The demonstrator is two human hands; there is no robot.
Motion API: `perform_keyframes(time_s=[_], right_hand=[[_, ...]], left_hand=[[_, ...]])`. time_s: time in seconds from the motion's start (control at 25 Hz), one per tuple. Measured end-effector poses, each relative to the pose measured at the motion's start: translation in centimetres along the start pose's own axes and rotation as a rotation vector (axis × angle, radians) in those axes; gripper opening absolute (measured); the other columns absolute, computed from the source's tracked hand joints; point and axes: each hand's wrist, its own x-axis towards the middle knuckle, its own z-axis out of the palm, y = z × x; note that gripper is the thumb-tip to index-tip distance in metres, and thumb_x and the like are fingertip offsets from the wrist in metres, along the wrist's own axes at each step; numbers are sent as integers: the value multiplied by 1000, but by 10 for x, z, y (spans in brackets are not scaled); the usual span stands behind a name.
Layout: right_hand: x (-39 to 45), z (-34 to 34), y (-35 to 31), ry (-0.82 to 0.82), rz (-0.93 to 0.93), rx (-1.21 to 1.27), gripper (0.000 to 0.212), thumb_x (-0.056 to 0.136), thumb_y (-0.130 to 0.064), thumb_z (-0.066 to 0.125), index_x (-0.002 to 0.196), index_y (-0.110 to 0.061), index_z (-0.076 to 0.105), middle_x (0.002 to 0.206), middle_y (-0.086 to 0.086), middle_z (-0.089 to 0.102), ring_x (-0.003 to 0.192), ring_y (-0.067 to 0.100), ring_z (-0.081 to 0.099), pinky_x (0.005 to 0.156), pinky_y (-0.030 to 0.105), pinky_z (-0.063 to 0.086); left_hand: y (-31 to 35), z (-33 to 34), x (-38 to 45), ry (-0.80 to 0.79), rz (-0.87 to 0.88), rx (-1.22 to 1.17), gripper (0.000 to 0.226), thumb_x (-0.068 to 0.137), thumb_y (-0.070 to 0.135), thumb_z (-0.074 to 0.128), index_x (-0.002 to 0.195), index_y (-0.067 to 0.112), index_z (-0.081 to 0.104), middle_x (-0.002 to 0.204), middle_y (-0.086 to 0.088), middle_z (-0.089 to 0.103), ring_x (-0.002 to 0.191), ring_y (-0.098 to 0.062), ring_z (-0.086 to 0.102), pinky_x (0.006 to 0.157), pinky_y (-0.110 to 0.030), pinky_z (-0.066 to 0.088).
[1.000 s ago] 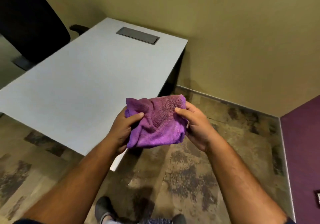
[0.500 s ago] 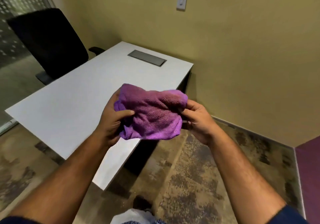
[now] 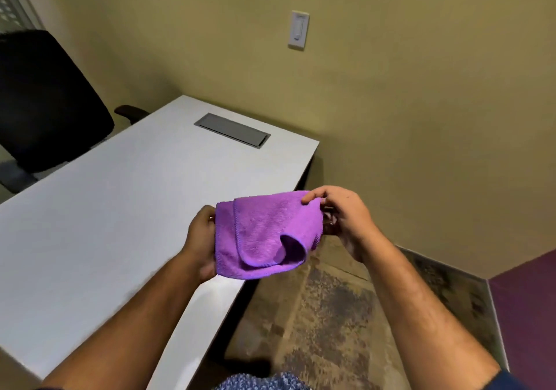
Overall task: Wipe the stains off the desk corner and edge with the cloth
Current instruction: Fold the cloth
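Both hands are up in front of the body with a purple cloth (image 3: 264,236) stretched between them, held in the air over the near right edge of the white surface (image 3: 120,209) and not touching it. The left hand (image 3: 200,240) has its grip closed on the left side of the cloth, fingers tucked behind the fabric so you mostly see the thumb side. The right hand (image 3: 341,218) has its grip pinched on the top right corner, fingertips curled over the edge. The cloth is folded over on itself, with a stitched hem running down the left part and a loose flap curling at the bottom.

The surface looks bare apart from a grey cable hatch (image 3: 232,130) set into it near the far end. A black office chair (image 3: 45,100) sits on the far left side. There's a white light switch (image 3: 299,30) on the tan wall (image 3: 421,103), and patchy brown carpet (image 3: 325,314) under the hands on the right. I can't make out any stains from here.
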Motion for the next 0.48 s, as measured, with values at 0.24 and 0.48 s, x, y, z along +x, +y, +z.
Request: perform_keyframes(time_s=[0.24, 0.48], right_hand=[[71, -18, 6, -130, -39, -110, 29, 86, -12, 82, 111, -23, 72, 93, 0, 67, 72, 13, 59, 54, 25, 51], [169, -66, 20, -363, 109, 87, 79, 83, 14, 77, 147, -23, 48, 110, 12, 81, 100, 23, 75, 90, 41, 61]], left_hand=[[16, 25, 39, -77, 131, 244, 38, 94, 29, 72, 128, 13, 72, 126, -13, 79, 116, -32, 76, 103, -43, 56], [22, 67, 102, 184, 279, 181, 27, 100, 19, 70, 125, 10, 73, 120, -12, 81, 116, -33, 76, 98, -41, 59]])
